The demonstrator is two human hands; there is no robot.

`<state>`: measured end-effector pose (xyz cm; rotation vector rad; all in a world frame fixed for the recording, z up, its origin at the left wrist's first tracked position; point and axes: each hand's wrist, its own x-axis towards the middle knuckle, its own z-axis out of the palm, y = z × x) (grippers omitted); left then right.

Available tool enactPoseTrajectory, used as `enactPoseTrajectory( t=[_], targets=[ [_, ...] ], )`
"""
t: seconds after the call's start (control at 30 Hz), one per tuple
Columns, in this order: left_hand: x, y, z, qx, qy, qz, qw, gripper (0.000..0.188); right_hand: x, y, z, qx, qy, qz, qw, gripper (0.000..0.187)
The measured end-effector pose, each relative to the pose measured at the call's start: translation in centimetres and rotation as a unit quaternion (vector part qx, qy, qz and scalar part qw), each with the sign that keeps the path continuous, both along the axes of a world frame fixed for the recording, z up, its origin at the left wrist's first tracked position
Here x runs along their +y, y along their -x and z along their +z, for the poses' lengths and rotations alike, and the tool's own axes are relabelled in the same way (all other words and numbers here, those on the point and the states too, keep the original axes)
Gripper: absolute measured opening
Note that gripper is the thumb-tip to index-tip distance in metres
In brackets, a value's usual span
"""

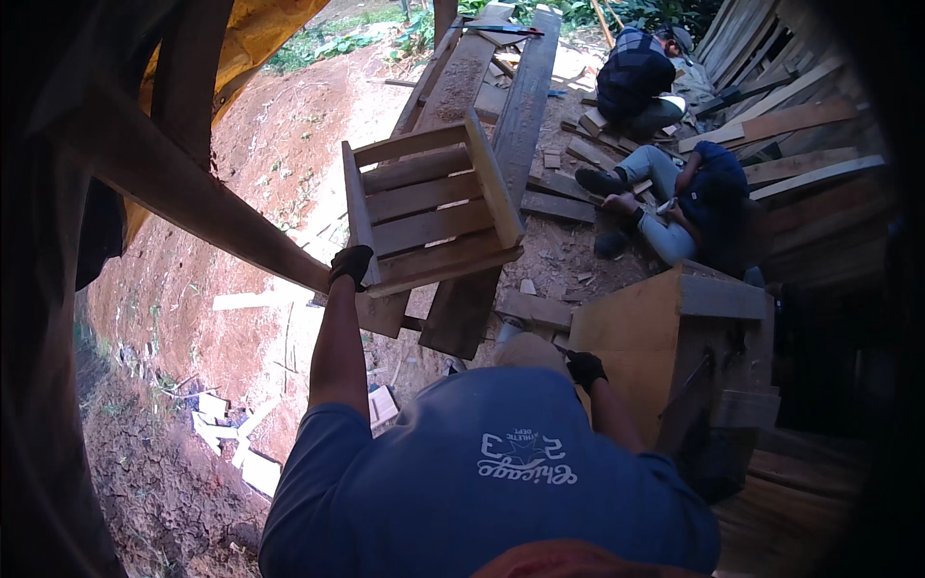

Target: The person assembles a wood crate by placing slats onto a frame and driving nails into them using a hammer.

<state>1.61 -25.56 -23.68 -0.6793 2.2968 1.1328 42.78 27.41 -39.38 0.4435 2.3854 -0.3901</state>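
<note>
A shallow slatted wooden crate (429, 200) rests on the plank bench (528, 116) in front of me. Its frame surrounds several slats with gaps between them. My left hand (353, 267), in a dark glove, grips the crate's near left corner. Close to my right knee is my right hand (586, 369), also in a dark glove. Its fingers look curled; whatever they hold is too dark and small to make out. A large wooden box (626, 337) stands just right of that hand.
A handsaw (501, 30) lies at the bench's far end. Two people sit or crouch at the right, one in a dark blue shirt (718, 173), one in a checked shirt (636, 72). Leaning boards (800, 120) line the right side. A wooden post (193, 188) slants across the left.
</note>
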Motion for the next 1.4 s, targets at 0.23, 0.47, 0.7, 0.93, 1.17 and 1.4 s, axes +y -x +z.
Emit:
enactPoseTrajectory(
  t=[0.23,0.47,0.7,0.93,1.17,1.4],
  targets=[
    [-0.8,0.5,0.1,-0.002,-0.024,0.020,1.000,0.049,-5.6,-9.5,1.1,-0.148,0.074,-0.088,0.982,0.064],
    [1.1,1.2,-0.1,-0.009,-0.070,0.045,0.996,0.051,-6.9,-22.5,-14.1,-0.252,0.016,-0.203,0.946,0.071],
    [0.9,0.6,1.2,-0.010,-0.056,0.034,0.998,0.057,-8.0,-23.7,-10.4,-0.139,0.264,-0.460,0.836,0.067],
    [0.1,0.5,0.4,0.000,-0.062,0.020,0.998,0.059,-5.8,-24.8,-10.8,-0.186,0.289,-0.716,0.608,0.064],
    [1.2,-0.1,1.9,-0.016,-0.043,0.025,0.999,0.065,-6.6,-24.0,-7.1,-0.160,0.303,-0.695,0.633,0.052],
    [1.4,-1.1,4.0,-0.012,-0.029,0.005,0.999,0.067,-9.0,-19.7,0.1,-0.149,0.234,-0.565,0.777,0.043]
  ],
)
